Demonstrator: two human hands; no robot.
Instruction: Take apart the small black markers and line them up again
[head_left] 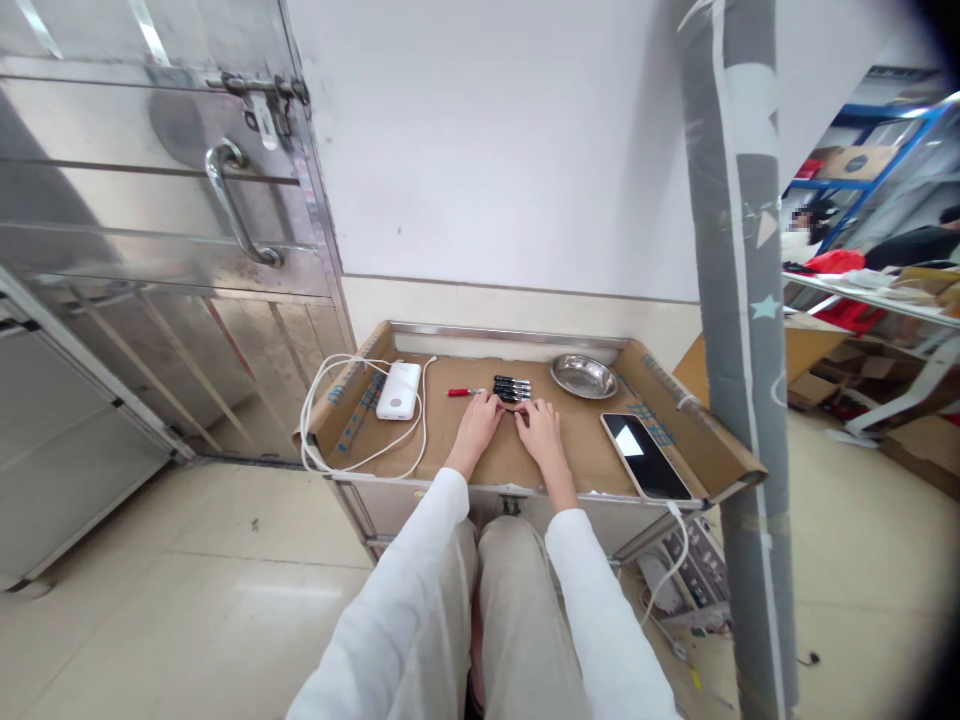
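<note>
My left hand (482,422) and my right hand (541,428) meet at the front of a row of several slim black pen-like pieces with silvery ends (512,386). Both hands have their fingers drawn together in a pinch. A thin dark sliver shows between the fingertips, too small to make out, and the fingers partly hide it. To the left of the row lies a slim red-handled piece with a metal end (463,392), apart from both hands.
A white power bank (399,391) with a looped white cable sits at left on the cardboard-lined table (442,455). A metal dish (584,377) and a phone (645,457) with a cable lie at right. A tall grey wrapped post (750,400) stands beside the table's right edge.
</note>
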